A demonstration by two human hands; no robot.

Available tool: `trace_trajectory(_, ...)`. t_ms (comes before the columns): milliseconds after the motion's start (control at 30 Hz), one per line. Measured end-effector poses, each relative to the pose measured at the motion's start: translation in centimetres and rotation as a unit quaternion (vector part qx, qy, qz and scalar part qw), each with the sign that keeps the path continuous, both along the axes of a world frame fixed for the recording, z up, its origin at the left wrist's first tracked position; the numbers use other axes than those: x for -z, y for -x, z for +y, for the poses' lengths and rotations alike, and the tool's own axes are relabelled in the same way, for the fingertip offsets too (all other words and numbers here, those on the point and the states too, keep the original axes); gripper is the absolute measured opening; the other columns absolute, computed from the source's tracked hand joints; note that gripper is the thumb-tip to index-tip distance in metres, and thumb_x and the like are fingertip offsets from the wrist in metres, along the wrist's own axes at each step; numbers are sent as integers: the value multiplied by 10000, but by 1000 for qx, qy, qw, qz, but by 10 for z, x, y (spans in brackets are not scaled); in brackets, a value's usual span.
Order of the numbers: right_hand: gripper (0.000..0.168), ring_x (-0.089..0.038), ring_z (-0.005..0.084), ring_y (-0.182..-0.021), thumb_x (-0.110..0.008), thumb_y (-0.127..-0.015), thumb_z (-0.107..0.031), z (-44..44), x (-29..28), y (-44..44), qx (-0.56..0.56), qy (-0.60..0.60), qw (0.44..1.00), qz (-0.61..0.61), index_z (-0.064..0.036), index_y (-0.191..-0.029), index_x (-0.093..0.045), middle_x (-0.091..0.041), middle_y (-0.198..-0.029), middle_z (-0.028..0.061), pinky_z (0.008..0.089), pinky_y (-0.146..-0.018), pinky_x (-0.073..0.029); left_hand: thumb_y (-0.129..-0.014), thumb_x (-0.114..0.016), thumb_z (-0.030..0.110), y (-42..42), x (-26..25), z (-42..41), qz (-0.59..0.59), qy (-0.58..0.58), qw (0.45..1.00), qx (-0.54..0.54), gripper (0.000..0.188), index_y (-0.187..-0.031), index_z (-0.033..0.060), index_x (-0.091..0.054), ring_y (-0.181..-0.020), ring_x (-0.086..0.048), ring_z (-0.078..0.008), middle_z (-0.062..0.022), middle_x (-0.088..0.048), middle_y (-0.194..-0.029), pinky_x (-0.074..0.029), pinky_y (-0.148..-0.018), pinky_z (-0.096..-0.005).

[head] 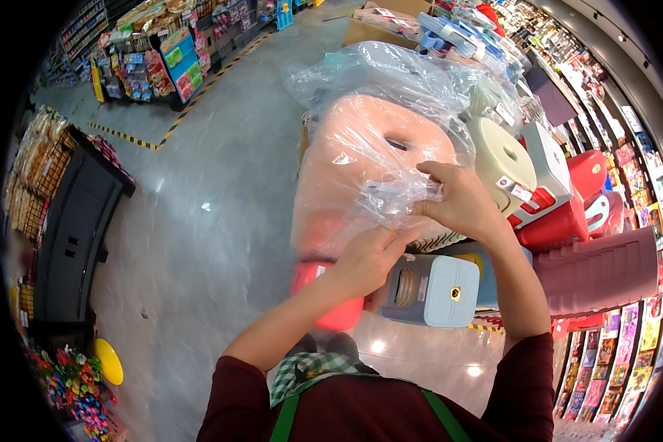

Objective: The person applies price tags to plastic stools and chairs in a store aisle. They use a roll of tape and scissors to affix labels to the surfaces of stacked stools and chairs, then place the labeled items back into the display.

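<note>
Before me stands a peach-pink plastic stool (359, 132) with a slot in its rounded top, wrapped in a clear plastic bag (392, 193). My left hand (373, 257) grips the near edge of the bag, its fingertips partly hidden in the film. Just right of it, my right hand (458, 199) has thumb and forefinger around the bunched film. A red plastic item (331, 317) shows below the bag, by my feet. Close under my hands is a grey-blue plastic stool (450, 293). The cream stool (500, 166) beside my right hand bears a label.
More wrapped stools (398, 63) and blue plastic goods (464, 38) are piled beyond. Red stools (555, 226) and a mauve ribbed plastic piece (596, 273) crowd the right side. Stocked shelves (635, 331) line the right; a black display stand (77, 232) is left, across the grey floor (210, 210).
</note>
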State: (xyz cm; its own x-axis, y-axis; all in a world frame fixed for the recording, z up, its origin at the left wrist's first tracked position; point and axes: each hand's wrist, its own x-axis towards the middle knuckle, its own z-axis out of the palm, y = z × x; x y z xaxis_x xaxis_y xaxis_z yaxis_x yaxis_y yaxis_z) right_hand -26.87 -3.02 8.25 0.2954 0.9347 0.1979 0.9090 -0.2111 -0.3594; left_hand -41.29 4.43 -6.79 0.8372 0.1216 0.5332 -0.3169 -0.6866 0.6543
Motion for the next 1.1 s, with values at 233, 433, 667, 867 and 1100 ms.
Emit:
trace_trajectory(233,248,-648,352,-758,-547,-758,-13,-5,2,-14,47,93,994,-17,43,-991,-613,-643,-783,227,421,-689,-491,-857,-486,7,-16,-27,-16,17,45,998,-45,567,-1411,47,-369,-1116,-534,-411,-242,-440,-1365,-460,-912,-458)
trace_trajectory(433,322,-635,383,-835,-546,-717,11,-9,25,-11,43,-73,996,11,26,-1030,-620,-648,-866,238,430,-730,-487,-816,-543,-9,-8,-9,-25,53,-52,995,-67,552,-1357,11,-437,-1108,-525,-449,-296,-380,-1392,-471,-881,-472)
trace_trajectory(667,241,-628,403,-843,-490,-753,36,-8,35,-5,34,-116,989,83,26,-971,-594,-628,-827,252,482,-716,-485,-806,-581,-23,-26,2,-25,-43,-177,979,-95,198,-1002,-1,-560,-845,-575,-444,-317,-408,-1343,-484,-684,-454)
trace_trajectory(867,191,-628,407,-759,-509,-772,-2,-6,50,-2,21,-94,994,56,16,-951,-574,-611,-756,241,478,-641,-472,-833,-569,-9,-19,-2,-46,16,-132,982,-134,170,-1000,23,-555,-769,-571,-436,-252,-523,-1103,-456,-629,-490)
trace_trajectory(1100,215,-623,430,-794,-517,-733,52,1,55,-3,28,-77,988,132,42,-938,-580,-613,-795,273,476,-678,-475,-774,-632,101,-30,-19,-47,50,-158,978,-124,393,-1149,31,-535,-701,-616,-388,-209,-589,-1010,-501,-598,-476)
